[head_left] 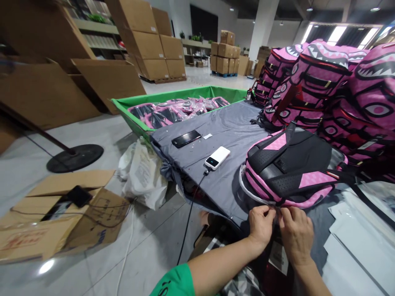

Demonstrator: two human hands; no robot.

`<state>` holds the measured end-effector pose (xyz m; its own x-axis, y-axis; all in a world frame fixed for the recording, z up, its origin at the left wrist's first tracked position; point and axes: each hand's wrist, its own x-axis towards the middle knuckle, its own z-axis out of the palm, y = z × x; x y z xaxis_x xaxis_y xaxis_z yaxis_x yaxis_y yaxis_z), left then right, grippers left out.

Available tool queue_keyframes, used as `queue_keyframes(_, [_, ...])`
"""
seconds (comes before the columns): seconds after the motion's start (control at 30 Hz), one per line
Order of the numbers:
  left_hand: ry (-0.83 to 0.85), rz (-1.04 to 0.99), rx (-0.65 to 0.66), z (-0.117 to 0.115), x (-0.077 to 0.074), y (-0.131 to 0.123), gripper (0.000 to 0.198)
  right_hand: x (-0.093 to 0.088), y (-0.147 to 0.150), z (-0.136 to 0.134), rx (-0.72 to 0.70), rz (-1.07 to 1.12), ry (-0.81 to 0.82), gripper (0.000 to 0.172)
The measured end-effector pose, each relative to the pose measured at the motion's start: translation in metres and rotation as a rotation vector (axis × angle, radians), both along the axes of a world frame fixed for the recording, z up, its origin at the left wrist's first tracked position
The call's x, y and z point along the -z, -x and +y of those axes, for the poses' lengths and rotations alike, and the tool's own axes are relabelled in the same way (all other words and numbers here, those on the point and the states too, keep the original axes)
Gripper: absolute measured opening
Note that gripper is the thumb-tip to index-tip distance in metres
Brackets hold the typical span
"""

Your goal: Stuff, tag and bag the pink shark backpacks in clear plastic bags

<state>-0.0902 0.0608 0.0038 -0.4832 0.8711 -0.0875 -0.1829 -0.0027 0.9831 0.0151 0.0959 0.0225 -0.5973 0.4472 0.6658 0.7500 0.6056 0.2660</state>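
A pink and black backpack (286, 164) lies on the grey cloth-covered table (228, 123), its straps and padded back facing up. A pale band runs along its left edge and near side. My left hand (262, 225) is closed in a pinch at the backpack's near edge. Right beside it, my right hand (295, 232) is also pinched, fingertips almost meeting those of the left. What the fingers hold is too small and covered to make out. To the left lie a white power bank (217, 158) with a black cable plugged in and a black phone (186, 139).
Pink shark-face backpacks (321, 78) stand at the table's far right. White plastic bags (361, 242) lie at the right edge. A green-rimmed bin (132, 119) holds wrapped pink items. An open carton (92, 222) and a round stand base (75, 158) are on the floor.
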Motion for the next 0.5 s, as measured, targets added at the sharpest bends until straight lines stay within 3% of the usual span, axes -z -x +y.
queue_keyframes(0.37, [0.077,0.135,0.071,0.006,-0.016,0.004,0.022,-0.005,-0.003,-0.008,-0.028,-0.031,0.027,0.014])
queue_keyframes(0.5, [0.090,0.198,0.152,0.004,-0.030,0.007,0.028,-0.003,-0.004,-0.013,-0.034,-0.027,0.113,0.015])
